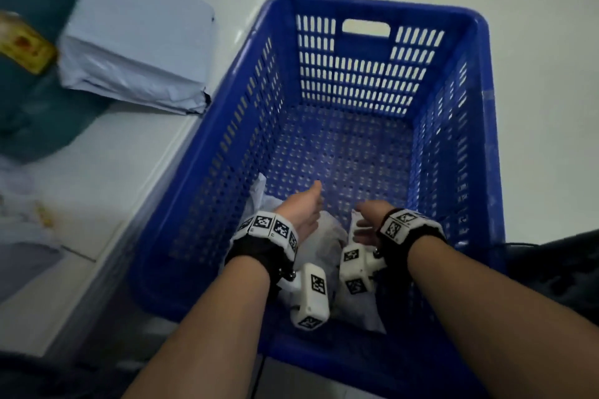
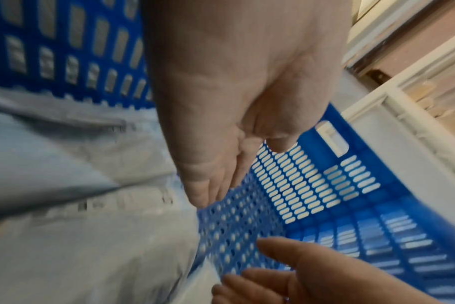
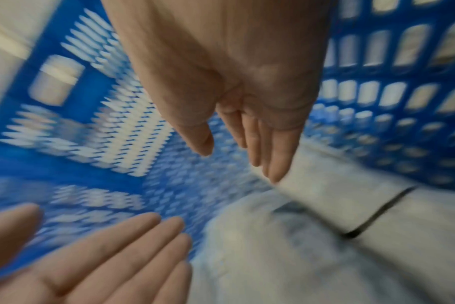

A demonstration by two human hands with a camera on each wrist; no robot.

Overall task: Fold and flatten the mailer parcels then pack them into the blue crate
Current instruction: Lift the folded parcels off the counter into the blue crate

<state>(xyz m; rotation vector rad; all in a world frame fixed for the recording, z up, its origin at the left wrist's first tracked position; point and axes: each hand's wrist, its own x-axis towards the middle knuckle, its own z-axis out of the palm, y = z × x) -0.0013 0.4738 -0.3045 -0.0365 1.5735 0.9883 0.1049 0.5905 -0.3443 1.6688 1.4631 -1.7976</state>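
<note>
Mailer parcel (image 1: 324, 246), pale grey and crumpled, lies on the perforated floor at the near end of the blue crate (image 1: 366, 10), partly hidden in the head view by both wrists. Left hand (image 1: 303, 210) hangs above the parcel inside the crate, its fingers straight and close together, holding nothing. Right hand (image 1: 368, 220) hangs beside it nearer the crate's right wall, fingers extended and loosely together, with the parcel just below its fingertips (image 3: 274, 174); contact cannot be judged through the blur. Stack of flat mailers (image 1: 136, 52) rests on the white table (image 1: 107, 178) left of the crate, beside a dark green cloth (image 1: 29, 100).
</note>
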